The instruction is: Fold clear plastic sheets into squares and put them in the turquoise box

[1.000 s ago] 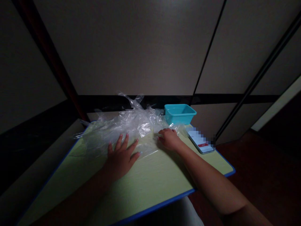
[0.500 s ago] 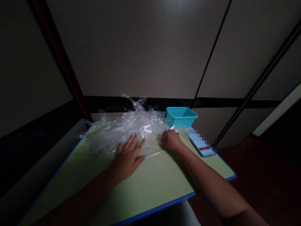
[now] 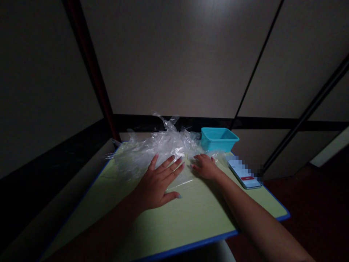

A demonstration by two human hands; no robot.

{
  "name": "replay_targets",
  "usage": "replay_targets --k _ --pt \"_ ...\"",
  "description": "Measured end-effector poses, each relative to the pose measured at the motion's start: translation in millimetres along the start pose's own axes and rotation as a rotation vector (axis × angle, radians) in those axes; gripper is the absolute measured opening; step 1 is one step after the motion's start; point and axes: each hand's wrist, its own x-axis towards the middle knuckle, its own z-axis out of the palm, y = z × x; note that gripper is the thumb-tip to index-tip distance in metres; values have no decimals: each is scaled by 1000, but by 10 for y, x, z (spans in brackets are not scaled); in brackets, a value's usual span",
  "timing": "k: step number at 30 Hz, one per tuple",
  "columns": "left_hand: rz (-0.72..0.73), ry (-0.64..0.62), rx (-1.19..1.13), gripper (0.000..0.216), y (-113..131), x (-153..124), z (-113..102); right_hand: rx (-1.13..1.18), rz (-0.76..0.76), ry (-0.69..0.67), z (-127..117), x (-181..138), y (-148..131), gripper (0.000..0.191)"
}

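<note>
A crumpled heap of clear plastic bags (image 3: 152, 147) lies across the far half of the table. My left hand (image 3: 158, 183) is open, its fingers spread over the near edge of the plastic and its thumb pointing right. To its right, my right hand (image 3: 205, 166) rests palm down on the thin plastic, fingers loosely curved and apart, with nothing visible in them. Behind that hand stands a turquoise plastic basket (image 3: 218, 142), with the bags touching its left side. What lies under my palms is hidden.
The pale green table (image 3: 174, 222) has a blue edge (image 3: 191, 244). A phone (image 3: 245, 178) with a lit screen lies near its right edge. Cabinet panels (image 3: 177, 65) rise directly behind the table, and a dark red floor (image 3: 305, 203) shows at the right.
My left hand has spread its fingers wider and moved right over the plastic. My right hand's fingers have loosened from a curled pose. The whole view has shifted slightly.
</note>
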Motion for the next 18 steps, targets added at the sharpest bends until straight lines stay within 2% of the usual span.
replay_targets --k 8,11,18 --pt "-39 46 43 66 29 7 69 6 -21 -70 23 -3 24 48" --pt "-67 33 47 60 35 15 85 -1 -25 -91 27 -1 24 49" --pt "-10 -21 10 63 3 8 149 1 -31 -104 8 -12 11 51"
